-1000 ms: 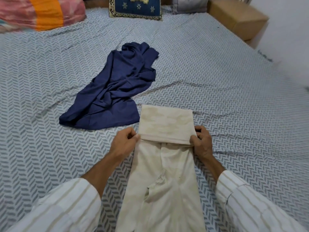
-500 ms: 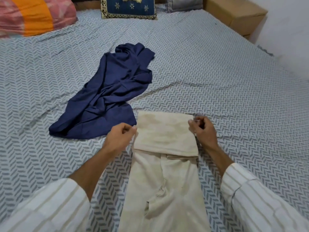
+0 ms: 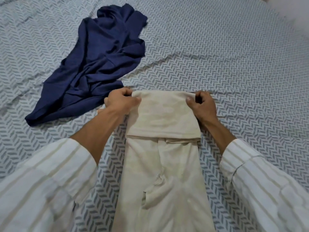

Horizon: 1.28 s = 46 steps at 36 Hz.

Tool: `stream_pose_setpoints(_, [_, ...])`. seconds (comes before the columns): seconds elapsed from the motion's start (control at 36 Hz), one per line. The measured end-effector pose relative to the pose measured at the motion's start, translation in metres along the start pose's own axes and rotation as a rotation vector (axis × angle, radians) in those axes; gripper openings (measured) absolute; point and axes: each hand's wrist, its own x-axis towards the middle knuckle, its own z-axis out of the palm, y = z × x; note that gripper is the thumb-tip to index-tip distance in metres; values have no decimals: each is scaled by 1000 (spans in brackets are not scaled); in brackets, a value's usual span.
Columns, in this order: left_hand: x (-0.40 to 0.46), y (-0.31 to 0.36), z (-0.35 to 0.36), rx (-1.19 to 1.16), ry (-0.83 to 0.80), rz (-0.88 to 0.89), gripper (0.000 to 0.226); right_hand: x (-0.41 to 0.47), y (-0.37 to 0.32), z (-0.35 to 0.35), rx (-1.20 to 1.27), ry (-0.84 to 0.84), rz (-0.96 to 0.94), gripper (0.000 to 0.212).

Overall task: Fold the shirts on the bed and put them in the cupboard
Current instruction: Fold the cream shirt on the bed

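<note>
A cream shirt (image 3: 162,164) lies lengthwise on the bed (image 3: 234,64) in front of me, its far end doubled back over itself into a flap. My left hand (image 3: 121,102) pinches the far left corner of that fold. My right hand (image 3: 201,105) pinches the far right corner. A crumpled navy shirt (image 3: 100,61) lies unfolded to the upper left, its near edge just behind my left hand.
The bed is covered with a grey-and-white chevron sheet that fills nearly the whole view. A pale wall or floor patch (image 3: 291,7) shows at the top right corner. My striped sleeves cover the lower corners.
Both hands have slid from the near edge of the folded flap up to its far corners and taken hold there. The camera has tilted down, so the pillows and box are out of view.
</note>
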Motion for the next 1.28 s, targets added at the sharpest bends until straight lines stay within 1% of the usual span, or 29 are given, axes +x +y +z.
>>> stream_pose_setpoints(0.03, [0, 1, -1, -23, -10, -7, 22, 0, 0, 0, 4, 1, 4, 43])
stream_pose_setpoints(0.17, [-11, 7, -16, -224, -68, 20, 15, -4, 0, -1, 53, 47, 72, 33])
stream_pose_setpoints(0.22, [-28, 8, -24, -223, -80, 52, 14, -9, -10, -5, 107, 22, 77, 25])
stream_pose_setpoints(0.31, [-62, 7, -34, -176, -96, 104, 21, -24, -35, -16, 147, 19, 71, 16])
stream_pose_setpoints(0.39, [-93, 6, -46, -174, -98, 149, 23, -49, -57, -31, 194, 5, 61, 23])
stream_pose_setpoints(0.5, [-121, 10, -75, -179, -85, 188, 25, -81, -87, -71, 145, -35, -33, 33])
stream_pose_setpoints(0.58, [-144, 9, -90, -120, -100, 260, 18, -111, -104, -102, 122, -120, -93, 44])
stream_pose_setpoints(0.61, [-154, 8, -94, -100, -101, 284, 17, -122, -108, -108, 83, -142, -117, 44])
stream_pose_setpoints(0.72, [-198, -10, -104, 10, -104, 405, 24, -170, -107, -123, -20, -173, -159, 26])
stream_pose_setpoints(0.83, [-238, -33, -116, 261, -70, 553, 18, -226, -91, -130, -132, -206, -264, 26])
stream_pose_setpoints(0.94, [-271, -68, -122, 340, -119, 686, 28, -283, -64, -131, -123, -210, -416, 24])
stream_pose_setpoints(1.03, [-297, -92, -121, 390, -180, 887, 20, -320, -43, -130, -96, -217, -515, 18])
stream_pose_setpoints(1.06, [-306, -101, -120, 426, -209, 922, 19, -331, -37, -129, -93, -221, -544, 18])
stream_pose_setpoints(1.14, [-325, -130, -114, 493, -254, 937, 21, -360, -19, -125, -135, -214, -635, 19])
stream_pose_setpoints(1.28, [-353, -162, -102, 582, -305, 879, 30, -397, 15, -117, -196, -242, -633, 25])
